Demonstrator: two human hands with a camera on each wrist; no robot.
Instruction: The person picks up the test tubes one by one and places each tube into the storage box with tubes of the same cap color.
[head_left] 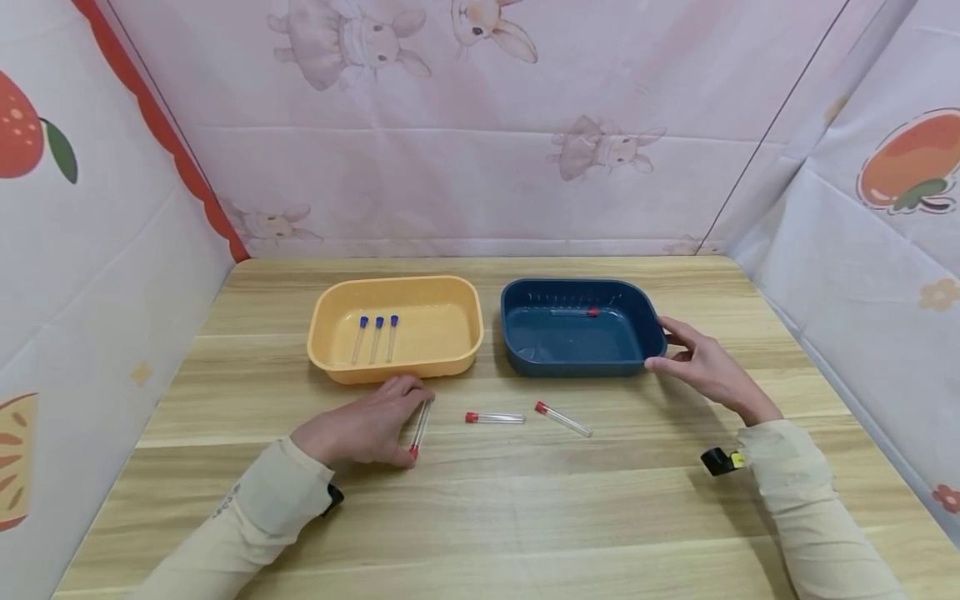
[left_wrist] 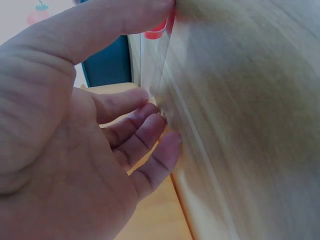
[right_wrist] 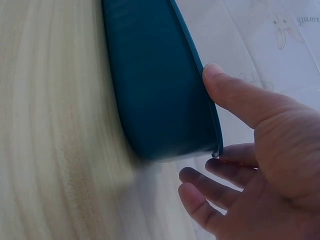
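Note:
My left hand holds a clear, red-capped test tube at the table, just in front of the yellow basin. Its thumb is by the red cap and the fingertips are at the other end. On the right, my right hand grips the near right corner of the dark blue basin, thumb against the rim and the other fingers round the side. One red-capped tube lies inside that basin. Three blue-capped tubes lie side by side in the yellow basin.
Two more red-capped tubes lie on the wooden table, one in the middle and one before the blue basin. Printed cloth walls enclose the back and both sides of the table.

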